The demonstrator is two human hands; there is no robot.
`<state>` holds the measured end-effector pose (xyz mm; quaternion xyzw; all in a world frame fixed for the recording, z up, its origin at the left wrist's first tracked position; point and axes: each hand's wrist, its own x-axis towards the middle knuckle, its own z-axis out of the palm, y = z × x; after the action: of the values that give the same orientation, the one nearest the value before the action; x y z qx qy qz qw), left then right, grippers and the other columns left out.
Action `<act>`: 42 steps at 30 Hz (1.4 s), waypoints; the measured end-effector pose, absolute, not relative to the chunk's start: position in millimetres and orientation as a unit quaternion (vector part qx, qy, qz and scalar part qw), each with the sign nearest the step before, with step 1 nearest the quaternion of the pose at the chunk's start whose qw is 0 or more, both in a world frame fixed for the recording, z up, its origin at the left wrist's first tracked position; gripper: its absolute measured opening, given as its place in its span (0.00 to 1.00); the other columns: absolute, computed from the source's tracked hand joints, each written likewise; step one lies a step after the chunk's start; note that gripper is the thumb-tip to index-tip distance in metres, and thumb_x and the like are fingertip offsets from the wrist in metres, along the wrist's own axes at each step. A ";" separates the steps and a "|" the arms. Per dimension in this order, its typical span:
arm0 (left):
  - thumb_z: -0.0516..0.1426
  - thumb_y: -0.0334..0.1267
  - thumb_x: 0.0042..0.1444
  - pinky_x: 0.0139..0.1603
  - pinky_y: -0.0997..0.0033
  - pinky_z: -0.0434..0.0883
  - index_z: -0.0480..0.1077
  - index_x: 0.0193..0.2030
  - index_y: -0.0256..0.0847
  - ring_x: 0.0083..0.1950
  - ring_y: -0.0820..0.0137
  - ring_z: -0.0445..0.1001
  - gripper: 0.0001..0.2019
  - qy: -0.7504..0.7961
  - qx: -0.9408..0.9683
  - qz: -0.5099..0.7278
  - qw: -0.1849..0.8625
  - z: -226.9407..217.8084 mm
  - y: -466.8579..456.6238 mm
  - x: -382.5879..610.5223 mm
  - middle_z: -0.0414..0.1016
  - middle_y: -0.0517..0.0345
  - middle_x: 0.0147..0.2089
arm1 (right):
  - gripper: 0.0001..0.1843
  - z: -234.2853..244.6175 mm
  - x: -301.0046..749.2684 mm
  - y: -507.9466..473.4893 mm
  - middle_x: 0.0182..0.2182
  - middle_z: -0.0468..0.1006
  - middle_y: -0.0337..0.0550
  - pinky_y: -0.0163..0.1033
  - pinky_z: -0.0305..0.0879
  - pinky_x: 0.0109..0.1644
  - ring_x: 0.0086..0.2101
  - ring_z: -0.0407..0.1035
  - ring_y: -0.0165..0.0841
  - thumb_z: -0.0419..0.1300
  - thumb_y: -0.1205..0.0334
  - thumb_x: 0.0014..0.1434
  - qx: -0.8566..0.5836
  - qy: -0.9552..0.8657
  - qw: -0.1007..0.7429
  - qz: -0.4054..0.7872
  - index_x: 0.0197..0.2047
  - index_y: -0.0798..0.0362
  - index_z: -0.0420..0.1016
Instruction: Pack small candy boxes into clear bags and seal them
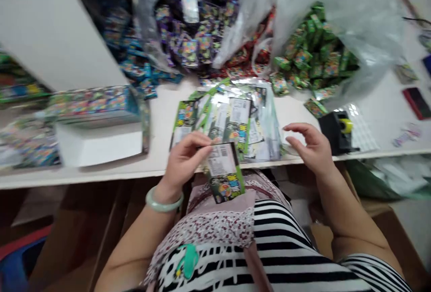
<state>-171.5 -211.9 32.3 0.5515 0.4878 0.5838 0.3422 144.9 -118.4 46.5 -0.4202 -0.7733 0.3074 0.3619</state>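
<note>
My left hand (185, 161) is closed on a green printed card packet (225, 173) with a white barcode label, held upright just below the table's front edge, over my lap. A pale green bangle (164, 203) sits on that wrist. My right hand (310, 146) hovers at the table edge with its fingers curled and apart, holding nothing, beside a pile of similar green packets in clear sleeves (232, 119).
A black tape dispenser (336, 131) stands right of my right hand. Clear plastic bags hold heaps of small purple (191, 36), red (249, 58) and green (313, 54) packets at the back. An open white box of packets (97, 123) lies at left. A red phone (416, 102) lies far right.
</note>
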 end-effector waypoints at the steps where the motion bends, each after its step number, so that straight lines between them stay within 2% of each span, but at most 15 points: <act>1: 0.65 0.36 0.57 0.40 0.66 0.75 0.76 0.36 0.48 0.40 0.69 0.76 0.03 0.494 0.551 0.586 0.331 27.2 -209.7 -174.6 0.78 0.60 0.37 | 0.09 46.4 168.2 -115.2 0.44 0.81 0.46 0.49 0.69 0.55 0.47 0.74 0.40 0.61 0.58 0.64 -0.464 -0.769 0.364 0.247 0.47 0.48 0.75; 4: 0.67 0.33 0.54 0.34 0.65 0.73 0.76 0.35 0.50 0.38 0.69 0.76 0.06 0.503 0.560 0.586 0.300 11.9 -201.3 -180.5 0.80 0.65 0.35 | 0.11 44.4 226.3 -115.2 0.44 0.81 0.48 0.52 0.67 0.55 0.47 0.73 0.43 0.61 0.58 0.62 -0.524 -0.796 0.278 0.120 0.48 0.49 0.76; 7: 0.68 0.33 0.52 0.34 0.63 0.73 0.76 0.33 0.50 0.38 0.67 0.76 0.07 0.518 0.556 0.581 0.293 7.6 -196.8 -178.0 0.80 0.66 0.35 | 0.18 31.1 251.2 -122.3 0.52 0.78 0.53 0.56 0.61 0.60 0.55 0.68 0.49 0.61 0.63 0.60 -0.517 -0.840 0.147 0.076 0.54 0.52 0.73; 9: 0.68 0.33 0.51 0.35 0.62 0.72 0.76 0.32 0.49 0.38 0.66 0.77 0.07 0.525 0.546 0.582 0.295 11.9 -196.9 -173.1 0.80 0.65 0.35 | 0.23 17.2 253.0 -124.1 0.58 0.74 0.55 0.58 0.56 0.63 0.61 0.62 0.51 0.59 0.68 0.58 -0.526 -0.842 0.109 0.051 0.57 0.54 0.71; 12: 0.67 0.32 0.50 0.39 0.64 0.72 0.76 0.33 0.46 0.40 0.67 0.77 0.06 0.531 0.537 0.583 0.299 22.0 -198.7 -165.7 0.80 0.62 0.36 | 0.23 -0.4 250.4 -117.7 0.55 0.76 0.54 0.57 0.56 0.62 0.59 0.64 0.49 0.56 0.71 0.57 -0.555 -0.821 0.122 0.057 0.56 0.54 0.70; 17: 0.65 0.26 0.47 0.40 0.68 0.72 0.75 0.32 0.43 0.39 0.69 0.77 0.08 0.525 0.531 0.596 0.294 28.6 -198.9 -161.4 0.80 0.61 0.35 | 0.18 -4.9 255.7 -93.7 0.46 0.81 0.51 0.52 0.63 0.57 0.48 0.74 0.44 0.54 0.67 0.60 -0.580 -0.779 0.193 0.140 0.54 0.53 0.68; 22: 0.65 0.25 0.44 0.40 0.69 0.71 0.76 0.32 0.44 0.38 0.69 0.77 0.10 0.527 0.523 0.605 0.288 25.9 -197.1 -161.4 0.80 0.61 0.34 | 0.17 2.5 259.8 -71.5 0.46 0.81 0.47 0.46 0.68 0.51 0.46 0.74 0.40 0.57 0.61 0.60 -0.590 -0.740 0.237 0.219 0.53 0.51 0.69; 27: 0.65 0.25 0.45 0.42 0.70 0.71 0.77 0.32 0.46 0.40 0.70 0.77 0.10 0.537 0.523 0.595 0.289 25.9 -196.4 -161.4 0.80 0.62 0.35 | 0.11 6.6 257.5 -57.4 0.42 0.81 0.45 0.43 0.68 0.46 0.38 0.73 0.37 0.58 0.59 0.61 -0.609 -0.724 0.241 0.215 0.46 0.52 0.76; 29: 0.65 0.25 0.45 0.42 0.70 0.71 0.76 0.32 0.46 0.40 0.70 0.77 0.10 0.541 0.524 0.591 0.287 26.4 -196.1 -161.4 0.80 0.63 0.35 | 0.10 8.4 256.3 -53.5 0.40 0.81 0.45 0.43 0.67 0.46 0.39 0.73 0.37 0.57 0.59 0.62 -0.608 -0.729 0.246 0.195 0.43 0.52 0.77; 34: 0.65 0.27 0.45 0.41 0.71 0.72 0.76 0.32 0.46 0.39 0.70 0.77 0.10 0.547 0.523 0.585 0.293 26.4 -194.8 -161.5 0.80 0.63 0.35 | 0.08 14.3 248.2 -44.1 0.42 0.80 0.51 0.47 0.64 0.53 0.46 0.70 0.44 0.58 0.62 0.61 -0.604 -0.771 0.196 0.052 0.38 0.52 0.79; 37: 0.65 0.26 0.45 0.42 0.71 0.73 0.76 0.32 0.45 0.40 0.70 0.78 0.09 0.546 0.527 0.583 0.291 25.1 -194.4 -162.4 0.80 0.63 0.35 | 0.10 17.6 238.6 -38.5 0.41 0.80 0.53 0.45 0.63 0.50 0.45 0.71 0.44 0.55 0.63 0.63 -0.616 -0.774 0.144 0.019 0.41 0.54 0.78; 42: 0.64 0.26 0.48 0.42 0.73 0.73 0.75 0.33 0.44 0.41 0.71 0.77 0.08 0.546 0.529 0.573 0.305 23.3 -196.0 -164.8 0.79 0.62 0.36 | 0.11 17.5 230.8 -31.7 0.41 0.81 0.53 0.42 0.62 0.43 0.41 0.72 0.43 0.53 0.63 0.65 -0.663 -0.739 0.111 0.051 0.45 0.54 0.75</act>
<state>-164.8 -196.0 23.3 0.5292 0.5464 0.5731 0.3050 230.8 -31.7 17.5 -0.6626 -0.7389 0.0513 0.1113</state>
